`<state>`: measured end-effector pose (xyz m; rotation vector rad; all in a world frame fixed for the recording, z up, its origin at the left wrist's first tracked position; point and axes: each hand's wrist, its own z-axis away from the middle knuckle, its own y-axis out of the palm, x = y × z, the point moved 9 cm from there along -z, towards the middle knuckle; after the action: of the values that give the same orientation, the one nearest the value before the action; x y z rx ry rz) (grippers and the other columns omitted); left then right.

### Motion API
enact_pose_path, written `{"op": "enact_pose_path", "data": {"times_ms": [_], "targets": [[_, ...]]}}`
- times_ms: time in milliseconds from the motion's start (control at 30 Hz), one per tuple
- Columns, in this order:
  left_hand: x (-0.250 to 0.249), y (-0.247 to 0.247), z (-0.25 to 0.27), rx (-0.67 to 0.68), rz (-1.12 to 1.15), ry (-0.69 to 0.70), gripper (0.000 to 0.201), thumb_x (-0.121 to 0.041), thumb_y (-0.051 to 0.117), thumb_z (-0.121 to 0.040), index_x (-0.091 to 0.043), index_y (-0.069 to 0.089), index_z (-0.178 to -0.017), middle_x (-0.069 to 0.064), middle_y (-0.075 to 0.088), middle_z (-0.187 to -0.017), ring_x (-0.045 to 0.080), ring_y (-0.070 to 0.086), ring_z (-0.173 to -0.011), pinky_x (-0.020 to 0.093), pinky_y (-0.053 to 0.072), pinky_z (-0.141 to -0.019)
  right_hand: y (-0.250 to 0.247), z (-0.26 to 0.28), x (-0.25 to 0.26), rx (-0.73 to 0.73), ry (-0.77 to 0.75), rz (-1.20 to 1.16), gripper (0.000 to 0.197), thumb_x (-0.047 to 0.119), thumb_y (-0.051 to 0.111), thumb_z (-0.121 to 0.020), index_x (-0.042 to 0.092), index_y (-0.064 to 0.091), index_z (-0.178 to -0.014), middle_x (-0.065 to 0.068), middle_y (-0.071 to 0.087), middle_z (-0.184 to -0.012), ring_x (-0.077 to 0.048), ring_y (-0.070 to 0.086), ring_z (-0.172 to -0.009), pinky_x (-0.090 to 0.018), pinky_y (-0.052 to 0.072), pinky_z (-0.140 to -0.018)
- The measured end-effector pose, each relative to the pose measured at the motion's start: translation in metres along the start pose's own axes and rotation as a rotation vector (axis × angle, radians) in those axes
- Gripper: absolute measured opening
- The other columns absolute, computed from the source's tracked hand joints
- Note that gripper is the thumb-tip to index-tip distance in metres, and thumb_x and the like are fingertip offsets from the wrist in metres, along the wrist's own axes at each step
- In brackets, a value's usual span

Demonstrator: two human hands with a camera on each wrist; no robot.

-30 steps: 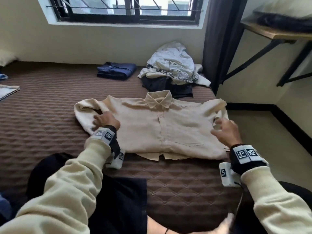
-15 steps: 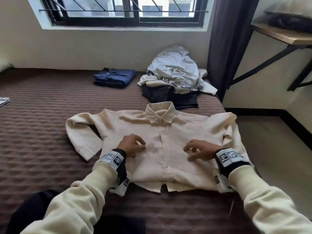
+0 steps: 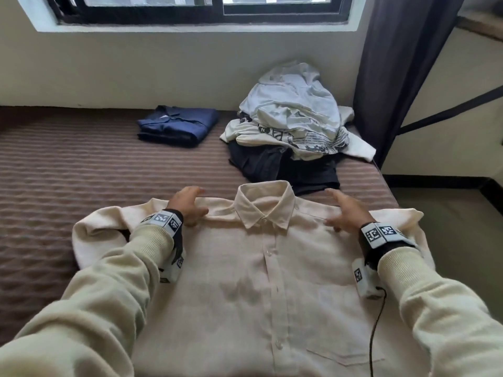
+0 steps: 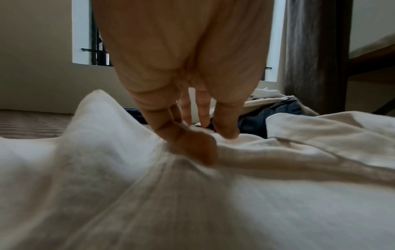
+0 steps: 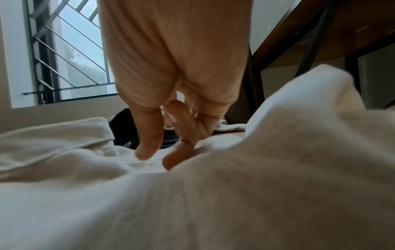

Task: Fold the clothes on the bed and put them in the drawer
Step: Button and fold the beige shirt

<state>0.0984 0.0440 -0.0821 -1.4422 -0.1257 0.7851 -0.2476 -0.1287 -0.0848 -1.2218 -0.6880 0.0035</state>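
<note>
A cream button-up shirt (image 3: 258, 281) lies face up and spread on the brown quilted bed (image 3: 81, 172), collar toward the window. My left hand (image 3: 194, 210) is at the shirt's left shoulder; in the left wrist view its thumb and forefinger (image 4: 213, 143) pinch a pucker of the cloth (image 4: 107, 186). At the right shoulder, my right hand (image 3: 337, 216) does the same, thumb and forefinger (image 5: 157, 159) closing on the cream fabric (image 5: 278, 152). Both sleeves lie bent at the sides.
A folded navy garment (image 3: 177, 126) sits near the wall. Beside it is an unfolded pile of pale clothes (image 3: 294, 118) on a dark garment (image 3: 285, 167). A dark curtain (image 3: 408, 77) hangs at the bed's right corner, with bare floor (image 3: 449, 227) beyond the bed edge.
Both hands have slid from the shirt's chest up to its shoulders beside the collar. My head has come closer over the shirt.
</note>
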Motion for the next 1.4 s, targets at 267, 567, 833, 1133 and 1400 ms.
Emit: {"op": "enact_pose_path", "data": {"times_ms": [267, 567, 833, 1133, 1400], "targets": [[0.017, -0.03, 0.024, -0.285, 0.337, -0.128, 0.016, -0.009, 0.076, -0.077, -0.012, 0.074, -0.093, 0.012, 0.07, -0.091, 0.024, 0.062, -0.071, 0.031, 0.055, -0.048, -0.004, 0.009, -0.014, 0.017, 0.222, 0.061, 0.018, 0.019, 0.079, -0.071, 0.013, 0.07, -0.086, -0.015, 0.071, -0.089, -0.031, 0.068, -0.085, -0.032, 0.053, -0.069], [-0.055, -0.151, 0.051, -0.276, 0.04, -0.192, 0.027, -0.009, 0.052, -0.091, 0.007, 0.061, -0.11, 0.027, 0.063, -0.115, 0.041, 0.063, -0.104, 0.04, 0.054, -0.087, -0.138, 0.056, 0.071, -0.152, 0.211, -0.901, 0.023, -0.016, 0.044, -0.088, -0.005, 0.064, -0.09, -0.01, 0.064, -0.07, -0.017, 0.061, -0.049, -0.045, 0.061, -0.064], [-0.185, -0.378, 0.193, -1.139, 0.831, 0.618, 0.016, -0.002, 0.045, -0.092, -0.014, 0.055, -0.092, 0.0, 0.055, -0.094, 0.016, 0.053, -0.087, 0.008, 0.041, -0.077, -0.33, 0.209, 0.211, -1.251, -0.559, -0.409, 0.042, 0.019, 0.051, -0.092, -0.004, 0.048, -0.128, -0.014, 0.057, -0.114, -0.016, 0.05, -0.098, -0.027, 0.037, -0.086], [-0.133, -0.238, 0.164, -0.017, 0.345, 0.119, 0.028, -0.022, 0.076, -0.071, 0.003, 0.063, -0.072, 0.009, 0.057, -0.06, 0.017, 0.051, -0.045, 0.023, 0.042, -0.044, -0.214, 0.22, 0.171, 0.174, -0.121, -0.124, 0.013, 0.002, 0.049, -0.091, 0.005, 0.061, -0.085, -0.014, 0.054, -0.071, -0.016, 0.053, -0.042, -0.019, 0.044, -0.038], [-0.175, -0.291, 0.217, -0.197, 0.764, 0.318, 0.066, -0.025, 0.069, -0.088, -0.014, 0.038, -0.145, 0.002, 0.053, -0.123, 0.019, 0.061, -0.097, 0.027, 0.056, -0.065, -0.297, 0.248, 0.212, -0.595, -0.272, 0.043, 0.016, 0.027, 0.062, -0.085, 0.014, 0.071, -0.089, -0.011, 0.069, -0.092, -0.031, 0.067, -0.089, -0.041, 0.057, -0.076]]}}
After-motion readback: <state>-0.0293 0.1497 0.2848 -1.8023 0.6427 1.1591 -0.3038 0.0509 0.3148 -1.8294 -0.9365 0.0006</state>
